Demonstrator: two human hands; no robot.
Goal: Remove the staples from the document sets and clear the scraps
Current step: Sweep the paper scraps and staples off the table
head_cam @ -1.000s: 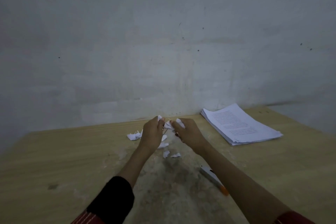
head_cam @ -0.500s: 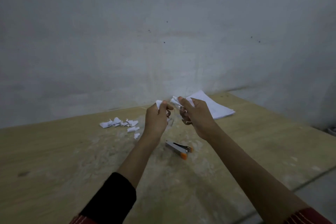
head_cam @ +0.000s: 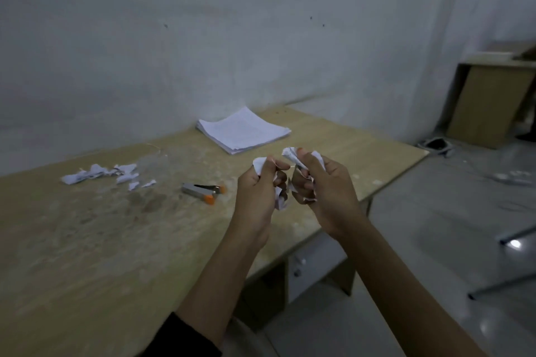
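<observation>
My left hand [head_cam: 258,191] grips crumpled white paper scraps [head_cam: 259,164], with more paper showing below its fingers. Close beside it, my right hand [head_cam: 322,185] grips another wad of torn paper scraps [head_cam: 291,153]. Both hands hover above the right part of the wooden table [head_cam: 87,240], near its edge. A loose heap of torn scraps [head_cam: 107,172] lies on the table at the left. A metal staple remover with orange tips [head_cam: 203,191] rests between that heap and my hands. The white document stack [head_cam: 243,129] sits at the back by the wall.
The grey wall runs right behind the table. Drawers [head_cam: 301,264] show under the table's right end. Beyond the edge lies grey floor with cables [head_cam: 438,143], a wooden cabinet [head_cam: 490,101] at the far right and metal legs [head_cam: 507,284].
The view has swung to the right, so the scrap heap, staple remover and stack now sit left of my hands. Both hands have lifted off the table with scraps in them.
</observation>
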